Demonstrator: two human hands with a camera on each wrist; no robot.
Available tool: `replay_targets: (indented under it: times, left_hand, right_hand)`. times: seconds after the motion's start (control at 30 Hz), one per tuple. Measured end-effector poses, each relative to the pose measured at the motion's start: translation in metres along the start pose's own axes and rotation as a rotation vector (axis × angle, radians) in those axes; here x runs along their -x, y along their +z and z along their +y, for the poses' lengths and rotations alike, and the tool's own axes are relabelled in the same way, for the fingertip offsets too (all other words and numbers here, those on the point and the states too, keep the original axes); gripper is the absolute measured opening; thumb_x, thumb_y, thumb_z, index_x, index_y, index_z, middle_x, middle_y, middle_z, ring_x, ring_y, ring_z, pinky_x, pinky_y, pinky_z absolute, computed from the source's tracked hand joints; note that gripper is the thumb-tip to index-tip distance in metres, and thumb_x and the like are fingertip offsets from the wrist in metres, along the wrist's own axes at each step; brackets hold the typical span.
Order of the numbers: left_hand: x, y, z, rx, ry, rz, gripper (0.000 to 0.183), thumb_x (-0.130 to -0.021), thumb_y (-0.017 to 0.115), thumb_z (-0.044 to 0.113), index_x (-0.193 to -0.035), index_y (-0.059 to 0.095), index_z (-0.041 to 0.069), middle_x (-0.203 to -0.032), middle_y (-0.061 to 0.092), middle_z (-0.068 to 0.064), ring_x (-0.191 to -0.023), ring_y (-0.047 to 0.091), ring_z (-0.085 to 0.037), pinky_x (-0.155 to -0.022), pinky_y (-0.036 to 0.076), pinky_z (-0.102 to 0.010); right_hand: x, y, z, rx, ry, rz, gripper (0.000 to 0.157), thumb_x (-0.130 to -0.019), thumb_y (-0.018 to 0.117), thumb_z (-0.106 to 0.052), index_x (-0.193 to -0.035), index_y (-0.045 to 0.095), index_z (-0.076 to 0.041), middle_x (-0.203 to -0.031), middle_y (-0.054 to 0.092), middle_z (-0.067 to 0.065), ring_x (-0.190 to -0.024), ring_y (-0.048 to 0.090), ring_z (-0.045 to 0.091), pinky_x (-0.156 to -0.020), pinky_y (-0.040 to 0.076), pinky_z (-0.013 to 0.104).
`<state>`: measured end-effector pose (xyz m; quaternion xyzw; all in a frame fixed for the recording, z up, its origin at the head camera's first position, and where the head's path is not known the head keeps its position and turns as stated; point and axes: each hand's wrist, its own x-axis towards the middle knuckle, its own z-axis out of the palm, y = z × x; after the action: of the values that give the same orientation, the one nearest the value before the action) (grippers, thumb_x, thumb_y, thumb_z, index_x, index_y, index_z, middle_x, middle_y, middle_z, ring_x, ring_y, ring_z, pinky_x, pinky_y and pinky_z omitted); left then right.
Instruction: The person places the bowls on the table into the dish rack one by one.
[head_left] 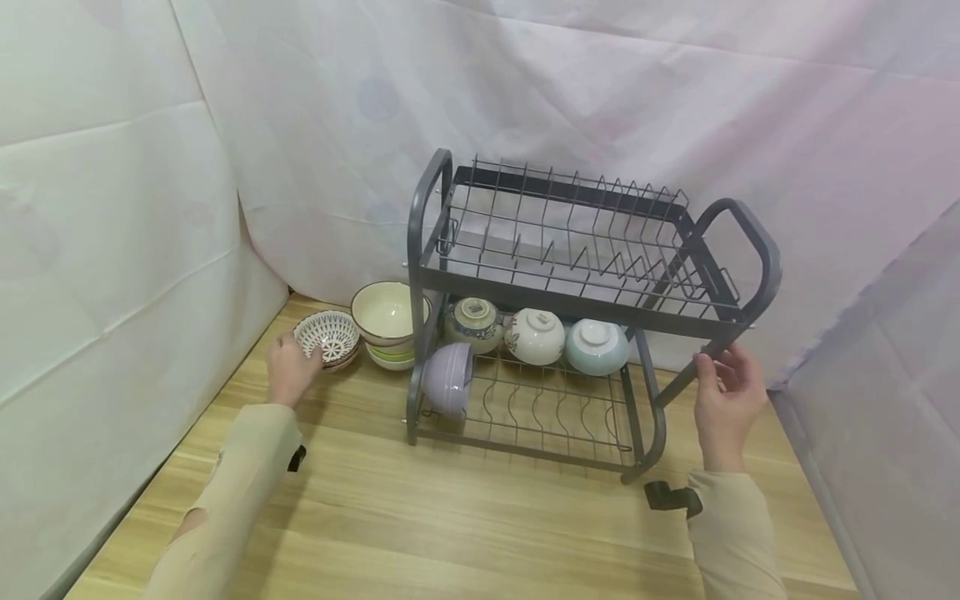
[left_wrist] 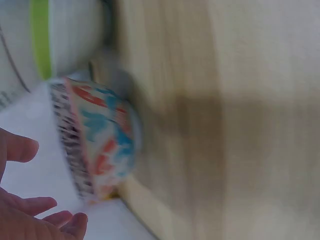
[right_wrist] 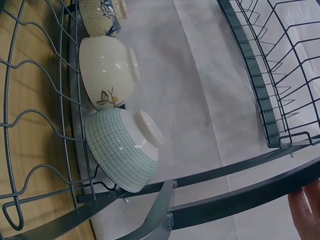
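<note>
At the left, my left hand point(head_left: 291, 367) reaches to the rim of a small patterned bowl point(head_left: 327, 336) that sits on another bowl. In the left wrist view its thumb and fingers point(left_wrist: 25, 149) stand apart, and the blurred bowl's outside point(left_wrist: 102, 140) shows red and blue marks. My right hand point(head_left: 726, 408) holds the right side post of a dark two-tier dish rack point(head_left: 540, 292); its fingers point(right_wrist: 302, 207) meet the frame in the right wrist view. On the lower tier, a purple bowl point(head_left: 447, 379) leans on its side at the front left.
Behind it on that tier sit upside-down bowls: brown-blue point(head_left: 474, 327), floral white point(head_left: 536, 337) and pale teal point(head_left: 597, 348). A cream bowl point(head_left: 386, 315) tops a stack with a green-banded bowl point(head_left: 392, 354), left of the rack. White cloth walls point(head_left: 322, 142) enclose the wooden table point(head_left: 450, 517).
</note>
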<state>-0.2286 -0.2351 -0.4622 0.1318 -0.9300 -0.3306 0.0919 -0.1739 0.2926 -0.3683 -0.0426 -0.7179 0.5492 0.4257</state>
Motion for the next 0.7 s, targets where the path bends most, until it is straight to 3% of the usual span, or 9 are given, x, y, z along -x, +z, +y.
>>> replay_targets:
  times: [0.1, 0.33, 0.7]
  left_hand:
    - [-0.002, 0.002, -0.008, -0.014, -0.053, -0.020, 0.060, -0.088, 0.047, 0.016, -0.123, 0.026, -0.029, -0.126, 0.028, -0.046, -0.120, 0.025, -0.054, -0.104, 0.024, -0.058]
    - [-0.003, 0.004, -0.015, 0.047, -0.166, -0.045, 0.059, -0.089, 0.044, 0.020, -0.122, 0.030, -0.026, -0.121, 0.035, -0.043, -0.112, 0.037, -0.052, -0.097, 0.034, -0.057]
    - [-0.010, 0.005, -0.015, 0.053, -0.202, -0.056, 0.050, -0.084, 0.041, 0.008, -0.122, 0.032, -0.023, -0.117, 0.041, -0.040, -0.108, 0.042, -0.049, -0.093, 0.040, -0.053]
  right_hand:
    - [0.000, 0.000, 0.000, 0.011, -0.013, 0.003, 0.029, -0.080, 0.064, 0.002, -0.109, 0.061, -0.001, -0.085, 0.061, -0.014, -0.071, 0.059, -0.001, -0.063, 0.049, 0.008]
    - [0.001, 0.000, 0.000, 0.017, 0.003, 0.002, 0.029, -0.080, 0.063, 0.002, -0.109, 0.061, 0.000, -0.085, 0.060, -0.013, -0.072, 0.060, 0.000, -0.063, 0.048, 0.008]
    - [0.001, 0.002, 0.001, 0.008, -0.007, 0.014, 0.027, -0.080, 0.063, 0.003, -0.106, 0.062, -0.001, -0.084, 0.061, -0.015, -0.071, 0.060, -0.001, -0.062, 0.048, 0.009]
